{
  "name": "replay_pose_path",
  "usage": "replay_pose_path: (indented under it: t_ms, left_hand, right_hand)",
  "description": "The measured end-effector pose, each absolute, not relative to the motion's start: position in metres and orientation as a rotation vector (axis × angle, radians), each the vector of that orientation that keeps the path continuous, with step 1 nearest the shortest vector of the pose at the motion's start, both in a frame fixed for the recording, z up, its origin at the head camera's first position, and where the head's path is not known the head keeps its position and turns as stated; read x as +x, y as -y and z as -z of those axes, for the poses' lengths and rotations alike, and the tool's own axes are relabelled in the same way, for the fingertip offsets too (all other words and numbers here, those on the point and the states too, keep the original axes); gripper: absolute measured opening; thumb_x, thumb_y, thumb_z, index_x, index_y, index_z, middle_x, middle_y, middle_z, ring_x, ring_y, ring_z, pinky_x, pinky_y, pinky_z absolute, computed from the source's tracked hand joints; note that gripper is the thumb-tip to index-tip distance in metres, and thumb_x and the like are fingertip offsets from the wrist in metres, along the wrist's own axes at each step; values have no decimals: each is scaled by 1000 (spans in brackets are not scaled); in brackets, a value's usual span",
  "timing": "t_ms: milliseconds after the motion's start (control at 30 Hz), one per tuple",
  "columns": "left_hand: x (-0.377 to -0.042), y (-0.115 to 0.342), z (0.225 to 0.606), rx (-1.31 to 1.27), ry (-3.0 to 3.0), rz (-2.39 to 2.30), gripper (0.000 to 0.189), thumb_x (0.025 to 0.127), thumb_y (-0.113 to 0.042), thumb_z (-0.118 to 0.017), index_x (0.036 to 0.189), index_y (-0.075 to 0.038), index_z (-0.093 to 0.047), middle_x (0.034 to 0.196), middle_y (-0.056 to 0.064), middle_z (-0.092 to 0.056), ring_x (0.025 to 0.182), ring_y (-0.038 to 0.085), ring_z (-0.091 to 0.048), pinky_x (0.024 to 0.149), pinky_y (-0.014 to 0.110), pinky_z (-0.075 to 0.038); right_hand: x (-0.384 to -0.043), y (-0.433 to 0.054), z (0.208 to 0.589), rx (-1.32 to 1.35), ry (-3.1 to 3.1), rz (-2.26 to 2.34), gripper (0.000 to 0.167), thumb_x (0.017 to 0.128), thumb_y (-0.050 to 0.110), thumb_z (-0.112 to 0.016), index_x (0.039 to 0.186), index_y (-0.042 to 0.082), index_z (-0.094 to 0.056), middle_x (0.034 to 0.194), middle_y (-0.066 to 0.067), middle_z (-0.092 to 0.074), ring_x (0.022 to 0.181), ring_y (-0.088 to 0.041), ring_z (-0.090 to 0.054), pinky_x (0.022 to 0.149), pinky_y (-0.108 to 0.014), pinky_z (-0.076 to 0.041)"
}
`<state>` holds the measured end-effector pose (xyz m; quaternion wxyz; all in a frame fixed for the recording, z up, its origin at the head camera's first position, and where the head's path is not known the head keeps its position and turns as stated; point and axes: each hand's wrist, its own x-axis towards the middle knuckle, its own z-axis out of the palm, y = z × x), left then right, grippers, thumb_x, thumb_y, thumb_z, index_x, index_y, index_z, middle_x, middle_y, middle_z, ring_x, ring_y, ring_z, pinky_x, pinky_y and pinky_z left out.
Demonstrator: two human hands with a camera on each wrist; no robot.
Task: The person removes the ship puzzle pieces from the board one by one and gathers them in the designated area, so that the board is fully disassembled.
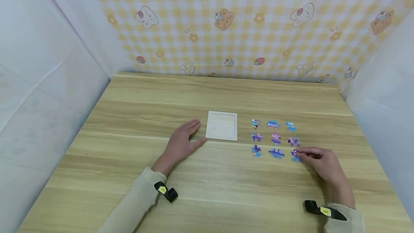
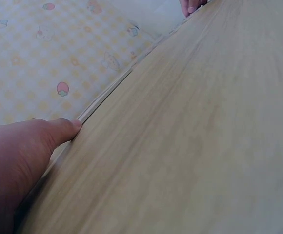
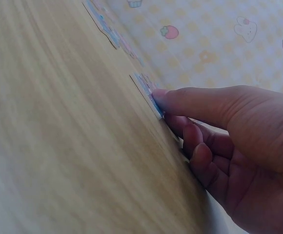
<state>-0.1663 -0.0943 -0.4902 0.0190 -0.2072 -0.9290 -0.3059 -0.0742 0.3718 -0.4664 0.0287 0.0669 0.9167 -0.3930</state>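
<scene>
My right hand [image 1: 325,163] pinches a blue and purple jigsaw piece [image 1: 294,156] at the near right corner of a grid of pieces. In the right wrist view the thumb and forefinger meet at the edge of this piece [image 3: 149,95], which lies low at the tabletop. My left hand [image 1: 179,144] rests on the table with its fingers extended, left of a square, pale puzzle tray [image 1: 221,126]. Its thumb tip is right at the tray's near left corner. The left wrist view shows the thumb [image 2: 58,130] along the tray's side.
Several other jigsaw pieces lie spaced in rows right of the tray, among them a bus-patterned piece [image 1: 273,124] and a purple-blue one [image 1: 276,153]. The wooden table [image 1: 207,197] ends at a yellow checked cloth [image 1: 245,42] behind, with white sheets [image 1: 42,82] at both sides.
</scene>
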Motion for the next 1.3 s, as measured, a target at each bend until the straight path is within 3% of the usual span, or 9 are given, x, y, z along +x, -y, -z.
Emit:
replay_pose_path:
  t_ms: [500,1067,1200,1300]
  left_hand:
    - [-172,95,491,-635,2887,937,74,95,-53,-70,148,-3,-54,158,6,-47,148,27,-42,122,46,-33]
    - [-171,91,490,-646,2892,927,74,96,-53,-70,148,-3,-54,158,7,-48,147,28,-43,122,46,-33]
    - [-170,91,492,-648,2897,914,73,96,-53,-69,148,-3,-55,157,7,-48,147,28,-43,121,46,-34]
    - [-171,91,493,-650,2897,915,73,96,-53,-69,147,-4,-55,157,7,-48,147,28,-43,122,46,-34]
  right_hand:
    - [-82,-371,463,183,-2841,1187,27,97,28,-75,112,6,-80,111,-3,-77,90,8,-56,72,-13,-47]
    - [-80,-374,466,197,-2850,1185,29,97,30,-76,112,6,-81,111,2,-78,94,17,-53,76,-8,-45]
    - [-78,-374,468,221,-2837,1184,29,97,30,-76,112,6,-81,112,3,-77,94,14,-54,75,-9,-45]
    - [-77,-374,469,229,-2834,1193,30,97,30,-75,114,6,-80,110,3,-76,88,5,-55,71,-13,-46]
